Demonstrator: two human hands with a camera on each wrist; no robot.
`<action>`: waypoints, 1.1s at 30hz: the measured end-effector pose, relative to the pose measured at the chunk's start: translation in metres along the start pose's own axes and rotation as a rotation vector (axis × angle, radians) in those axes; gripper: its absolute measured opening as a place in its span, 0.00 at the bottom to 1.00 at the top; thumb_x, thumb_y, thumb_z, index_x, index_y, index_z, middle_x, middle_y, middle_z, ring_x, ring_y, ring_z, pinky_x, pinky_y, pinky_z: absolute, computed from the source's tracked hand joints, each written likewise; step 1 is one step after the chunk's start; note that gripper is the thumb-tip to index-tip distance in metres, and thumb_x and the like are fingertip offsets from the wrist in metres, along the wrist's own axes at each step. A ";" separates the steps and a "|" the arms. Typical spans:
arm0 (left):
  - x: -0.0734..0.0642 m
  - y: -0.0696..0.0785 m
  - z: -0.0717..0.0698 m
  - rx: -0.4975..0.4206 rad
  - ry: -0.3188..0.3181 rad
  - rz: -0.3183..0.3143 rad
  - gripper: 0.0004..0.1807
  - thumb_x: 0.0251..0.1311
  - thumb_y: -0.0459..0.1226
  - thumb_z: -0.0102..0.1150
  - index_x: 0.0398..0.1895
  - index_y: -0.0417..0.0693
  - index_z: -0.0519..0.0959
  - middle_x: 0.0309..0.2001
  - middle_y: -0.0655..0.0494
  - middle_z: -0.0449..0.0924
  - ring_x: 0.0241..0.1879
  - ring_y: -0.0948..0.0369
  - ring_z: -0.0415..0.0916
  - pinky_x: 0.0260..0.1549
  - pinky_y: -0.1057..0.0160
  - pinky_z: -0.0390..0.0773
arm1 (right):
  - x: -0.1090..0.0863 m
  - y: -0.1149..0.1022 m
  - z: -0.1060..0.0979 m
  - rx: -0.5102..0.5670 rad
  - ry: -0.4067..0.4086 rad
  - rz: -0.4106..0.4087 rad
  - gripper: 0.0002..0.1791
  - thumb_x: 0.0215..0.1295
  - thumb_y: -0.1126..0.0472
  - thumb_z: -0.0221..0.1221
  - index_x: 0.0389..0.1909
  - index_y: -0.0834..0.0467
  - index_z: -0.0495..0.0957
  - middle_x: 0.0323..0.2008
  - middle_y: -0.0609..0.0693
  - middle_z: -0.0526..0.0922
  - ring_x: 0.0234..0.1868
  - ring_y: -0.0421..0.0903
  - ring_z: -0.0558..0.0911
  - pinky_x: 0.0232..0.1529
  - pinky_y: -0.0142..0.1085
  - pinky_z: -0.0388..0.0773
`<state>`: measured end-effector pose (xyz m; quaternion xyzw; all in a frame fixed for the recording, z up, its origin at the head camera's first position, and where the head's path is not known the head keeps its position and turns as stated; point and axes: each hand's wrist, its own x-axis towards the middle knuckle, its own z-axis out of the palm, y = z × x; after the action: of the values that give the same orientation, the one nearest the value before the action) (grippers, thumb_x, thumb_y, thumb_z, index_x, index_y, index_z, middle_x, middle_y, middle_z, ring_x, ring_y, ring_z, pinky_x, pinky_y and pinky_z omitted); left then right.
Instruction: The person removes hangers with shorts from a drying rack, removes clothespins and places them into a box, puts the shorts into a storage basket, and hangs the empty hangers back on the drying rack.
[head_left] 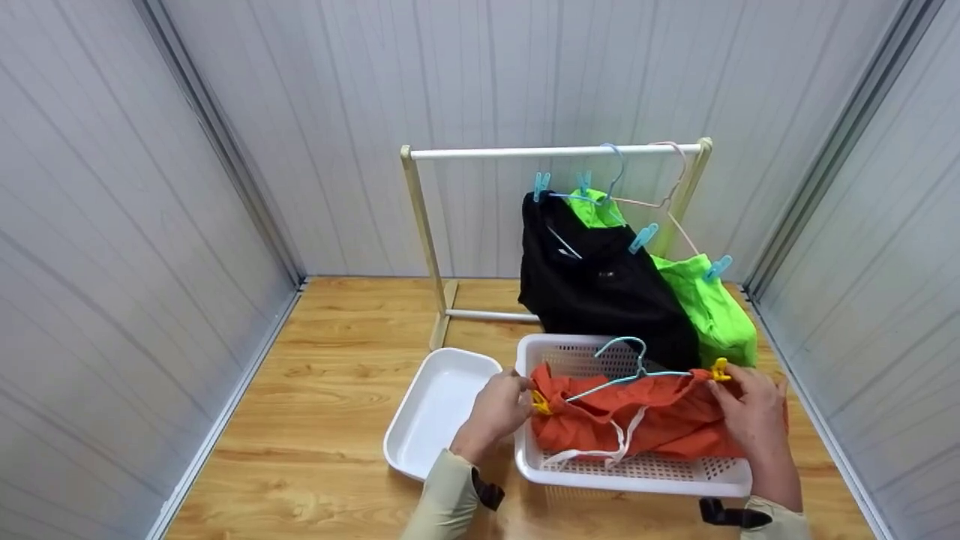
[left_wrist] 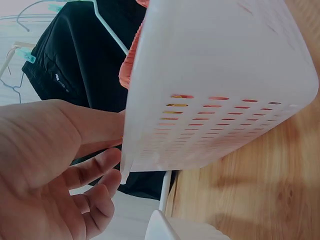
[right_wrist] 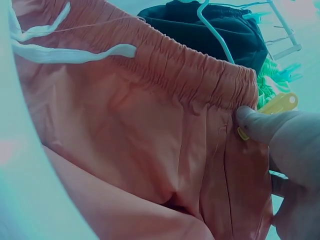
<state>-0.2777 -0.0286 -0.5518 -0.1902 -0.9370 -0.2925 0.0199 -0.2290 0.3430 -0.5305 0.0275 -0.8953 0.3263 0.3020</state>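
Observation:
Orange shorts [head_left: 660,409] with white drawstrings lie across the white perforated basket [head_left: 637,486]. A pale blue hanger [head_left: 615,381] runs along their waistband, its hook standing up. Yellow clothespins clip both ends: one at the left [head_left: 540,403], one at the right [head_left: 720,369]. My left hand [head_left: 496,411] pinches at the left clothespin; its fingertips are hidden behind the basket rim in the left wrist view. With the thumb on the front of the waistband beside the right clothespin, my right hand [head_left: 752,405] grips the shorts' corner.
Behind the basket stands a drying rack [head_left: 487,153]. Black clothing [head_left: 600,285] and bright green clothing [head_left: 709,304] hang from it on hangers, held with light blue clothespins [head_left: 643,238]. A white tray [head_left: 442,412] sits left of the basket on the wooden surface. Panel walls surround it.

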 end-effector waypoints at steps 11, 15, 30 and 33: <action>-0.003 0.001 -0.002 0.053 0.115 0.051 0.05 0.50 0.33 0.67 0.30 0.52 0.88 0.27 0.65 0.79 0.24 0.64 0.71 0.23 0.64 0.73 | -0.001 -0.001 -0.001 0.004 0.048 -0.048 0.15 0.52 0.72 0.69 0.42 0.69 0.81 0.37 0.68 0.81 0.42 0.67 0.76 0.54 0.59 0.53; -0.004 0.003 -0.004 0.073 0.140 0.023 0.01 0.50 0.37 0.72 0.26 0.53 0.89 0.24 0.66 0.80 0.23 0.65 0.73 0.23 0.64 0.74 | 0.000 -0.002 -0.002 -0.016 0.044 -0.044 0.15 0.53 0.72 0.69 0.42 0.68 0.81 0.38 0.68 0.81 0.42 0.67 0.76 0.53 0.60 0.54; -0.023 -0.010 -0.040 0.136 0.384 0.045 0.04 0.45 0.38 0.75 0.25 0.59 0.90 0.23 0.67 0.81 0.24 0.58 0.79 0.19 0.56 0.75 | -0.001 -0.006 -0.004 -0.058 -0.006 0.007 0.16 0.56 0.70 0.67 0.46 0.69 0.80 0.42 0.69 0.81 0.46 0.68 0.75 0.55 0.60 0.53; -0.024 -0.021 -0.055 0.139 0.415 0.023 0.04 0.44 0.38 0.75 0.26 0.57 0.89 0.25 0.65 0.83 0.26 0.57 0.80 0.22 0.56 0.76 | 0.001 -0.008 -0.006 -0.063 -0.006 0.004 0.15 0.57 0.69 0.67 0.46 0.68 0.80 0.42 0.69 0.80 0.46 0.68 0.74 0.59 0.64 0.51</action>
<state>-0.2667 -0.0830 -0.5214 -0.1345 -0.9284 -0.2599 0.2289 -0.2247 0.3403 -0.5221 0.0172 -0.9061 0.2985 0.2993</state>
